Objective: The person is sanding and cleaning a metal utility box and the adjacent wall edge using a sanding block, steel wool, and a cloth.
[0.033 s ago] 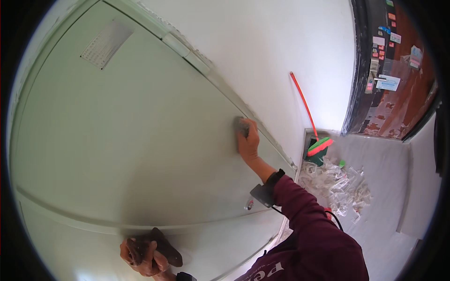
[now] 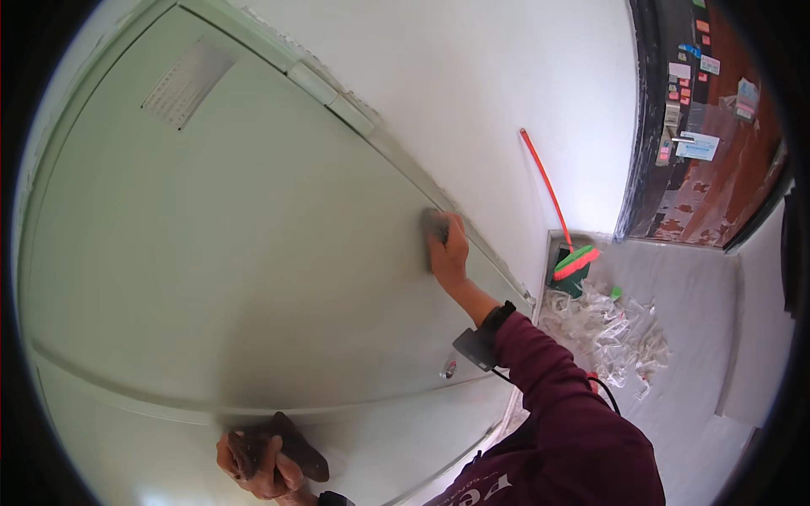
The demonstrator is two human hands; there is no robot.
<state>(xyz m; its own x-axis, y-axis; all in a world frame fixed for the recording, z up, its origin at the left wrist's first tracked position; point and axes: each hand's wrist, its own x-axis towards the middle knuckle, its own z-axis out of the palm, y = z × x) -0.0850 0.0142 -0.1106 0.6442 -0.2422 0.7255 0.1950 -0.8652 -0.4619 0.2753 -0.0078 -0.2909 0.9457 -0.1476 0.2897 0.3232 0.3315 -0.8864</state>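
A wide pale-green metal door [image 2: 253, 211] fills the left and middle. My right hand [image 2: 450, 251] presses against it near its right edge, fingers closed on a small dark grey pad-like thing [image 2: 435, 226]; whether it is cloth or sponge I cannot tell. At the lower left my left hand [image 2: 283, 476] is closed round a bunched dark brown cloth [image 2: 301, 449], a flap of which hangs out to the right. This hand is just in front of the door's raised ridge [image 2: 135, 401]. Between the hands, lower right, sits a small round lock [image 2: 448, 366].
A metal label plate [image 2: 187, 84] is fixed at the door's upper left. White wall [image 2: 472, 84] borders it. Beyond stand an orange-handled broom [image 2: 544, 177], a green dustpan [image 2: 567, 285], crumpled clear plastic [image 2: 603, 329] on the floor and a brown door [image 2: 717, 185] with stickers.
The view has shifted very slightly. Both hands keep their grip and their places on the green door almost unchanged.
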